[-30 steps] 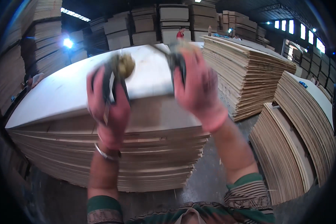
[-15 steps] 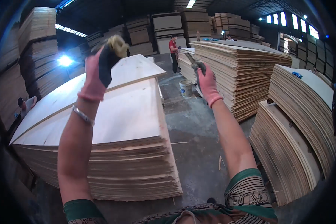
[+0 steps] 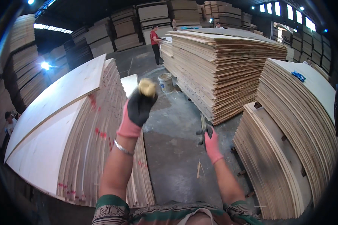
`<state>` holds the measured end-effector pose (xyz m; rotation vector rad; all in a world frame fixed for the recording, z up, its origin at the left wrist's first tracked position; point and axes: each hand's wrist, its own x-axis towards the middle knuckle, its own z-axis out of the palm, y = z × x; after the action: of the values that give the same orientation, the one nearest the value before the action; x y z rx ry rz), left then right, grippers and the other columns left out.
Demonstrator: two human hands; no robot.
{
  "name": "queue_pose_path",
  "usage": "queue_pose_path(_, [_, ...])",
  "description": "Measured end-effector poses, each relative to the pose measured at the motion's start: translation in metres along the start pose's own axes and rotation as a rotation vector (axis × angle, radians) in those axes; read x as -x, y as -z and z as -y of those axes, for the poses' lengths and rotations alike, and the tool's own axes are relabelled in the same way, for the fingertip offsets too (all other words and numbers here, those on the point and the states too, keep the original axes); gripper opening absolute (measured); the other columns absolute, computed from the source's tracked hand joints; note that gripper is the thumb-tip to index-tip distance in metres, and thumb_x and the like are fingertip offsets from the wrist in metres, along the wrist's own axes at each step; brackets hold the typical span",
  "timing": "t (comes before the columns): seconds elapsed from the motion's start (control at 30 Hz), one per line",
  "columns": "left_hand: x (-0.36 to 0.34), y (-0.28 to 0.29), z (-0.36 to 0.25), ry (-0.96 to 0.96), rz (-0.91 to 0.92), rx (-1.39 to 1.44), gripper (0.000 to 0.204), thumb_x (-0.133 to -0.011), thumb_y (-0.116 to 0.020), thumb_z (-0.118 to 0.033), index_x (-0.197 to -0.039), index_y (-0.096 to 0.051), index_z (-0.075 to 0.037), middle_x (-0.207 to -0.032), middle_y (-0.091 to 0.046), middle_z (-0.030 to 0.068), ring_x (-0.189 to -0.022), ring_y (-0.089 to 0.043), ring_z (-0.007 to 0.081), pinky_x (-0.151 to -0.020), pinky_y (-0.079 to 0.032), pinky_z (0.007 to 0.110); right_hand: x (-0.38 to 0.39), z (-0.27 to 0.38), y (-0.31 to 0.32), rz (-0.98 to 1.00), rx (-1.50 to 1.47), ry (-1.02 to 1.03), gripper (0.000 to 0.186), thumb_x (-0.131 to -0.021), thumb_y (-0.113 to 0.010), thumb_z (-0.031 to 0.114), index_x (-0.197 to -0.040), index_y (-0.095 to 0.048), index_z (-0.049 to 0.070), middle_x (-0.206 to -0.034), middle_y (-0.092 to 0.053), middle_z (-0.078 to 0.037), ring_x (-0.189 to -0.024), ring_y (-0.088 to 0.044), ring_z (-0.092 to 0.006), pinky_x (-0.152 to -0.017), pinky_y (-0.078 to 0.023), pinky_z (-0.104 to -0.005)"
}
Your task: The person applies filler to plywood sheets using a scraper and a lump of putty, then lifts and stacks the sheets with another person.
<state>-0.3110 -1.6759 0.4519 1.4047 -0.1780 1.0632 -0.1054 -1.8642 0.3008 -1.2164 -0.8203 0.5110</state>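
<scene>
My left hand [image 3: 138,110], in a pink and black glove, is raised beside the left stack of plywood sheets [image 3: 90,142]. Its fingers are closed on a yellowish rounded lump [image 3: 147,87], too blurred to name. Further right and lower, my right hand [image 3: 211,142] wears a matching glove. A thin, flat, stick-like tool [image 3: 203,120] points up and away from its grip; the tool's kind cannot be made out. On the left stack, the top sheet [image 3: 60,90] lies askew over the one below, and red marks show along the sheet edges.
A tall plywood stack [image 3: 229,63] stands ahead right. Nearer, another stack [image 3: 278,150] has a blue bundle [image 3: 298,76] on top. A white bucket [image 3: 165,82] stands on the floor [image 3: 169,138] near wood splinters [image 3: 199,169]. Co-workers are at the back [image 3: 156,43] and far left [image 3: 10,122].
The view has shifted to the right, and the left stack now shows its edge side. Both my hands sit lower, the right one well down beside the tall stack, still holding their things.
</scene>
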Motion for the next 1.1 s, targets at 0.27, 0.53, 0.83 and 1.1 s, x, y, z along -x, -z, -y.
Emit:
queue_pose_path(0.27, [-0.012,0.145,0.139,0.272,-0.491,0.646,0.032,-0.091,-0.051,-0.015,-0.12,-0.051,-0.001,-0.119,-0.056,0.0151,-0.112,-0.053,0.028,-0.102,-0.04,0.046,-0.131,-0.136,0.0,-0.024,-0.049,-0.207,0.026,-0.09,-0.045,0.003,-0.115,-0.051,0.001,-0.089,-0.064,-0.01,-0.058,-0.058,-0.0122,-0.051,-0.05,-0.0266])
queue_pose_path(0.53, [-0.144,0.304,0.147,0.094,-0.475,-0.697,0.033,-0.095,-0.041,-0.011,-0.123,-0.046,0.005,-0.122,-0.052,0.0203,-0.113,-0.051,0.0309,-0.101,-0.041,0.042,-0.295,-0.289,-0.006,-0.008,0.488,-0.36,0.021,-0.09,-0.049,0.014,-0.105,-0.057,0.002,-0.084,-0.064,-0.011,-0.056,-0.058,-0.0167,-0.05,-0.048,-0.0309])
queue_pose_path(0.83, [-0.26,0.454,0.075,-0.659,-0.612,-0.753,0.039,-0.098,-0.035,-0.015,-0.129,-0.041,0.009,-0.131,-0.047,0.018,-0.119,-0.049,0.0273,-0.105,-0.037,0.04,-0.34,-0.456,0.022,-0.452,-0.054,-0.924,0.01,-0.089,-0.043,0.012,-0.096,-0.048,0.007,-0.073,-0.059,-0.013,-0.055,-0.059,-0.0245,-0.044,-0.047,-0.0346])
queue_pose_path(1.1, [-0.299,0.482,0.085,-0.402,-1.229,-1.969,0.035,-0.095,-0.037,-0.007,-0.125,-0.047,0.01,-0.123,-0.053,0.0186,-0.113,-0.053,0.0247,-0.1,-0.04,0.034,-0.685,-0.659,0.003,-0.366,0.099,-0.723,0.029,-0.095,-0.043,0.029,-0.105,-0.054,0.004,-0.093,-0.059,-0.009,-0.089,-0.057,-0.0192,-0.08,-0.046,-0.0333])
